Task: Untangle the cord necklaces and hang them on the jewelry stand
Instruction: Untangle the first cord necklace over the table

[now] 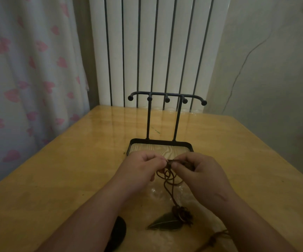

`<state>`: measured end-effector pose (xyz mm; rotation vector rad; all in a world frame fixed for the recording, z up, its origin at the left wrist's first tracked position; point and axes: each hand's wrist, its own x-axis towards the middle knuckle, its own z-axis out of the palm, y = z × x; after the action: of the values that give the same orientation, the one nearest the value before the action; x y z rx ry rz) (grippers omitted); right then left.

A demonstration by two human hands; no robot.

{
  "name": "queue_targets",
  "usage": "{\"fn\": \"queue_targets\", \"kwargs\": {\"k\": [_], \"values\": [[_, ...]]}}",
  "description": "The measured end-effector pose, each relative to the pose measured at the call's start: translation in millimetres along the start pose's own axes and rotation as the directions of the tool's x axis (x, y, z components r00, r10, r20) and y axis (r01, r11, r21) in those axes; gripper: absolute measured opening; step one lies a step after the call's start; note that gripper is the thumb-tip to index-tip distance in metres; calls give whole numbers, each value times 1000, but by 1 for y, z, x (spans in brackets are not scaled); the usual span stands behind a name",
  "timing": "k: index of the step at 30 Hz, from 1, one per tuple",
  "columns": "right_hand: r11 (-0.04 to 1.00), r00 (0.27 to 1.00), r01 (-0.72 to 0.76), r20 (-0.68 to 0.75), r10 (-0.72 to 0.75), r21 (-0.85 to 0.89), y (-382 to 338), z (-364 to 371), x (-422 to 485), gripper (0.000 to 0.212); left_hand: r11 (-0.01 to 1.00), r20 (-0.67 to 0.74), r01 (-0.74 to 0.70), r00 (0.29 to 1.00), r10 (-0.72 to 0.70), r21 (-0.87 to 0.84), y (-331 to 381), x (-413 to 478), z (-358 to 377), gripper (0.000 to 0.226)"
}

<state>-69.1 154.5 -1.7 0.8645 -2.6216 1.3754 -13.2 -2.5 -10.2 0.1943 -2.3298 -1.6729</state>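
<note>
Grip: left hand (143, 167) and right hand (199, 172), nearly touching, each pinch the knotted brown cord necklace (167, 179).
Cord: slack loops hang below the pinch, leading to a leaf pendant (165, 222) on the table (70, 160).
Stand: black jewelry stand (167, 95) upright just beyond the grip.

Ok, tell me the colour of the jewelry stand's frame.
The jewelry stand is black; the head view shows it.
</note>
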Motion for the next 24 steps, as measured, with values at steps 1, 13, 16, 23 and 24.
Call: {"fn": "queue_targets", "kwargs": {"k": [1, 13, 16, 23, 24], "values": [[1000, 1000, 1, -3, -1, 8, 0, 1, 0, 9, 1000, 3, -9, 1000, 9, 3, 0, 0, 0, 20], [995, 999, -18, 32, 15, 93, -7, 1, -2, 20, 1000, 46, 23, 999, -22, -15, 2, -1, 4, 32], [996, 999, -18, 47, 14, 88, -8, 2, -3, 25, 1000, 22, -1, 1000, 0, 4, 2, -2, 4, 36], [976, 997, -65, -18, 70, 208, -5, -2, -2, 17, 999, 50, -31, 998, 29, 38, 1, -3, 2, 8], [967, 996, -76, -29, 86, 244, -5, -3, -2, 15, 999, 28, -21, 999, 20, 42, 1, -3, 3, 7]]}}
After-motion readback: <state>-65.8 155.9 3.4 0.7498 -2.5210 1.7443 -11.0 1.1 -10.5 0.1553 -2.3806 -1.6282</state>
